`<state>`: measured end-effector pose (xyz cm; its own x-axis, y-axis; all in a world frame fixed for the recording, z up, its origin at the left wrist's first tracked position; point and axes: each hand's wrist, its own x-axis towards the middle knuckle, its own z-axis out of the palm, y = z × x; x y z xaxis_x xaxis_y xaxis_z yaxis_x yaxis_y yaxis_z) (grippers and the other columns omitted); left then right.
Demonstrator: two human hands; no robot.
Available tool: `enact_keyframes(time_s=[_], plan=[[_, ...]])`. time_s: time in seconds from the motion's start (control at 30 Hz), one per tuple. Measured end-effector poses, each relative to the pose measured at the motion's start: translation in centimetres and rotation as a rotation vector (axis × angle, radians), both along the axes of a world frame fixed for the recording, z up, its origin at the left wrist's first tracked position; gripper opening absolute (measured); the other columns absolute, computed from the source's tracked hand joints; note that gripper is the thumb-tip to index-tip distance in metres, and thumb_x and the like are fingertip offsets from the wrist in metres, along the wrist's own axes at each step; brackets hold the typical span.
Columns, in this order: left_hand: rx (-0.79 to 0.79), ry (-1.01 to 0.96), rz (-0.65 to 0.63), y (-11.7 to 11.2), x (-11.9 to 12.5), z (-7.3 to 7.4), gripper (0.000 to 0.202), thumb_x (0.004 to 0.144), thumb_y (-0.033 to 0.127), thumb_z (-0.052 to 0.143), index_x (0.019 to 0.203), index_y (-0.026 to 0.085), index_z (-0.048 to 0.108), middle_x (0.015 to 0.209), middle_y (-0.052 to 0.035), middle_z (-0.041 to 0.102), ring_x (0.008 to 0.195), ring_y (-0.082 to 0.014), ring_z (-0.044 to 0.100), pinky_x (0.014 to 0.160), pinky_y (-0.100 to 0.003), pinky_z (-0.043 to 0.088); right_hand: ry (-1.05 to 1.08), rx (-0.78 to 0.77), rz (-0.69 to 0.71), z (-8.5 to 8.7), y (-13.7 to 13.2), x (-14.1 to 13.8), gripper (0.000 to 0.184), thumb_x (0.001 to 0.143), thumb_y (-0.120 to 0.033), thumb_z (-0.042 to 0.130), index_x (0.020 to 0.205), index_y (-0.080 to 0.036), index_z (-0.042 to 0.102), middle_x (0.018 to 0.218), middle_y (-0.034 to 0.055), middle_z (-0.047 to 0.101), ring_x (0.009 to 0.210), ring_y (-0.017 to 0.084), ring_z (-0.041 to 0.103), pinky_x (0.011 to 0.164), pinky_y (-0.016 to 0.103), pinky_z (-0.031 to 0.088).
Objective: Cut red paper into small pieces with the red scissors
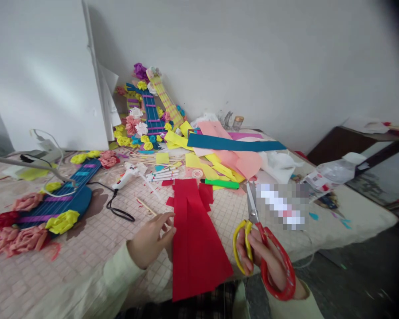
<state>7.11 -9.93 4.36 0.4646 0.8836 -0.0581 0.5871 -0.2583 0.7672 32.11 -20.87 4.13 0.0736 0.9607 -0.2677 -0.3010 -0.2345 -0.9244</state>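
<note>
A long strip of red paper [199,248] lies folded lengthwise in front of me, narrow at the far end and wider toward me, its near end reaching past the table edge. At its left edge, my left hand [153,239] has bent fingers and thumb on the paper; the fingertips are partly hidden. My right hand [262,257] is closed around the handles of scissors [252,208], one loop yellow and the other red. The blades point away from me, to the right of the paper and apart from it. Smaller red scraps [206,197] lie beneath the strip's far end.
At left lie a blue paper guitar [83,195] with paper flowers and a white glue gun [128,175]. Behind the strip are a green utility knife [222,183], marker pens [162,173] and coloured paper [236,142]. A clear plastic bottle [332,175] lies at right.
</note>
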Motion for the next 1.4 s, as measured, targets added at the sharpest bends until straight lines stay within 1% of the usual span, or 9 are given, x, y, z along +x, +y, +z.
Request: enact_keyframes(time_s=[0.17, 0.27, 0.37, 0.53, 0.67, 0.87, 1.07, 1.2, 1.4], plan=[[0.095, 0.044, -0.182, -1.1, -0.8, -2.6, 0.069, 0.063, 0.003, 0.039, 0.129, 0.022, 0.044, 0.127, -0.0116, 0.049, 0.102, -0.0197, 0.057, 0.082, -0.036, 0.051, -0.030, -0.047, -0.012, -1.4, -0.6, 0.3, 0.042, 0.071, -0.056, 0.061, 0.067, -0.019, 0.041, 0.057, -0.0032, 0.049, 0.036, 0.006, 0.042, 0.036, 0.022, 0.041], [0.240, 0.073, -0.357, -3.5, -2.0, -3.4, 0.082, 0.056, 0.001, 0.045, 0.132, 0.032, 0.042, 0.145, -0.0061, 0.032, 0.128, -0.0267, 0.035, 0.097, -0.044, 0.041, -0.027, -0.032, -0.015, -1.7, -0.9, 0.7, 0.040, 0.072, -0.055, 0.061, 0.069, -0.019, 0.044, 0.057, -0.0028, 0.049, 0.036, 0.006, 0.042, 0.036, 0.023, 0.041], [0.372, 0.190, -0.418, -5.8, -2.4, -4.5, 0.079, 0.055, 0.004, 0.056, 0.128, 0.035, 0.047, 0.142, -0.0037, 0.040, 0.128, -0.0326, 0.033, 0.099, -0.054, 0.035, -0.027, -0.028, -0.076, -1.6, -1.3, 1.1, 0.037, 0.072, -0.053, 0.062, 0.075, -0.019, 0.048, 0.059, -0.0018, 0.050, 0.035, 0.007, 0.042, 0.036, 0.024, 0.040], [0.582, 0.156, -0.389, -6.1, -1.2, -5.2, 0.042, 0.080, 0.007, 0.046, 0.110, 0.030, 0.062, 0.122, -0.0025, 0.061, 0.116, -0.0234, 0.049, 0.096, -0.043, 0.039, -0.019, 0.001, -0.046, -1.1, -1.6, 1.3, 0.036, 0.073, -0.051, 0.062, 0.066, -0.019, 0.047, 0.055, -0.0016, 0.047, 0.038, 0.008, 0.042, 0.038, 0.025, 0.040], [0.510, -0.196, -0.363, -2.9, 0.5, -0.6, 0.033, 0.086, 0.015, 0.043, 0.112, 0.024, 0.062, 0.111, -0.0052, 0.067, 0.109, -0.0201, 0.054, 0.096, -0.036, 0.040, -0.017, 0.041, -0.049, -0.9, -1.3, 1.8, 0.035, 0.074, -0.050, 0.061, 0.069, -0.019, 0.047, 0.056, -0.0023, 0.048, 0.038, 0.008, 0.042, 0.037, 0.025, 0.040], [0.537, -0.494, 0.060, 2.1, 4.4, 11.4, 0.019, 0.082, 0.030, 0.055, 0.087, 0.017, 0.069, 0.073, -0.0016, 0.067, 0.080, -0.0198, 0.062, 0.077, -0.029, 0.047, 0.035, 0.253, -0.192, 0.1, -0.1, 2.8, 0.029, 0.072, -0.041, 0.065, 0.078, -0.022, 0.045, 0.071, 0.0008, 0.060, 0.041, 0.010, 0.046, 0.040, 0.027, 0.041], [0.576, -1.057, -0.131, 4.7, 7.9, 18.4, 0.012, 0.079, 0.030, 0.061, 0.084, 0.019, 0.065, 0.075, 0.0023, 0.066, 0.071, -0.0136, 0.062, 0.064, -0.024, 0.048, 0.029, 0.495, -0.217, 1.8, 2.5, 2.6, 0.032, 0.069, -0.043, 0.067, 0.085, -0.023, 0.047, 0.111, 0.0087, 0.061, 0.046, 0.009, 0.049, 0.047, 0.031, 0.046], [0.246, -1.116, -0.028, 7.6, 10.1, 17.2, 0.011, 0.081, 0.027, 0.058, 0.079, 0.018, 0.064, 0.069, 0.0018, 0.066, 0.068, -0.0136, 0.063, 0.063, -0.024, 0.049, -0.044, 0.530, -0.154, 2.4, 4.4, 1.7, 0.031, 0.066, -0.041, 0.070, 0.084, -0.023, 0.051, 0.091, 0.0032, 0.064, 0.049, 0.010, 0.052, 0.046, 0.027, 0.044], [-0.546, -1.146, 0.291, 11.6, 12.4, 11.1, 0.017, 0.082, 0.016, 0.047, 0.074, 0.014, 0.062, 0.058, -0.0010, 0.064, 0.052, -0.0129, 0.060, 0.057, -0.024, 0.050, -0.115, 0.323, -0.069, 2.3, 6.9, -0.4, 0.028, 0.069, -0.039, 0.067, 0.071, -0.020, 0.047, 0.038, -0.0091, 0.042, 0.030, 0.008, 0.038, 0.033, 0.021, 0.032]])
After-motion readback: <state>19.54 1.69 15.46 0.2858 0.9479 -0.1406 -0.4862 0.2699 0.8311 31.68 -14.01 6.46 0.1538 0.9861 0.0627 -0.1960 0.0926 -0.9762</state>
